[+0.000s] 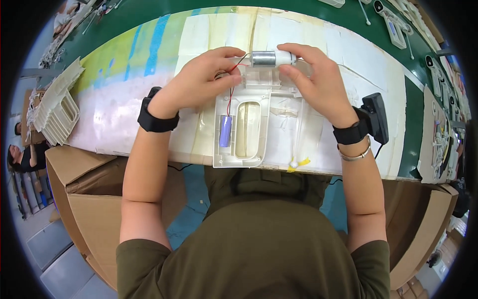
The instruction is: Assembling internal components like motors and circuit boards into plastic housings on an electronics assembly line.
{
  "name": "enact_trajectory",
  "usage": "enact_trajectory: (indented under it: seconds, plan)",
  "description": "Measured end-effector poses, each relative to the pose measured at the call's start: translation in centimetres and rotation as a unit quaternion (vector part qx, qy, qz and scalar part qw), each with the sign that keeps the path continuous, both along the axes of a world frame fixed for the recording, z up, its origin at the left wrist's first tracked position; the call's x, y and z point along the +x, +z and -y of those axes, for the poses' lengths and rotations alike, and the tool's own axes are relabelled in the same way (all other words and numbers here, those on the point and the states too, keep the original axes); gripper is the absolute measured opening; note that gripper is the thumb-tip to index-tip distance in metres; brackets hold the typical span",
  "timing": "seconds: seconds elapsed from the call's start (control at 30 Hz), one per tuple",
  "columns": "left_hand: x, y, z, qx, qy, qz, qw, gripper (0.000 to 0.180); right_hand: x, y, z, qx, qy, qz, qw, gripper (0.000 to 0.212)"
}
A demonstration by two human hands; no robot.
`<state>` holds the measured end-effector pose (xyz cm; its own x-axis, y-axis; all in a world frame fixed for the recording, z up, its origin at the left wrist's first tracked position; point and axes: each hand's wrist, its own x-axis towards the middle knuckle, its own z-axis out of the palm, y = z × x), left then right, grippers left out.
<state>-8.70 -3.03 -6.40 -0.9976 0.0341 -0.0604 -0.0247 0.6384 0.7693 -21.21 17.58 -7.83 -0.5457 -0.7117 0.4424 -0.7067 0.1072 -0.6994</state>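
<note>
Here, the right hand [318, 74] pinched the white end of a silver cylindrical motor [264, 59] over a white plastic handle housing [264, 119] on the tabletop [328, 149]. The left hand [206, 72] curled beside red and black wires [230, 97], its grip unclear; a purple cylindrical battery [225, 131] sat in the housing.

At the left end of the paper-covered worktable [112, 117] stands a nested stack of white plastic shells [62, 112], with a person in dark clothing [30, 158] farther off beyond it. Open brown cardboard boxes stand below the near edge, one on the left [97, 212] and one on the right [427, 234], with a blue-green floor [191, 219] between them. Along the green surface [134, 17] behind, white handheld devices [395, 32] lie toward the upper right.
</note>
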Motion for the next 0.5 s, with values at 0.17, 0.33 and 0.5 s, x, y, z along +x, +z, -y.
enact_trajectory:
  seconds: [0.17, 0.33, 0.5]
  plan:
    - [-0.5, -0.5, 1.0, -0.088, -0.13, -0.072, 0.985, 0.019, 0.9, -1.3, 0.3, 0.05, 0.021, -0.127, 0.99, 0.028]
    - [0.2, -0.7, -1.5, -0.248, -0.005, -0.047, 0.968, 0.029, 1.5, -0.8, -0.3, 0.095, 0.021, -0.266, 0.959, 0.025]
    - [-0.4, 0.3, -3.5, -0.343, -0.004, -0.217, 0.914, 0.054, 2.4, -0.1, -2.4, 0.087, 0.029, -0.204, 0.975, 0.018]
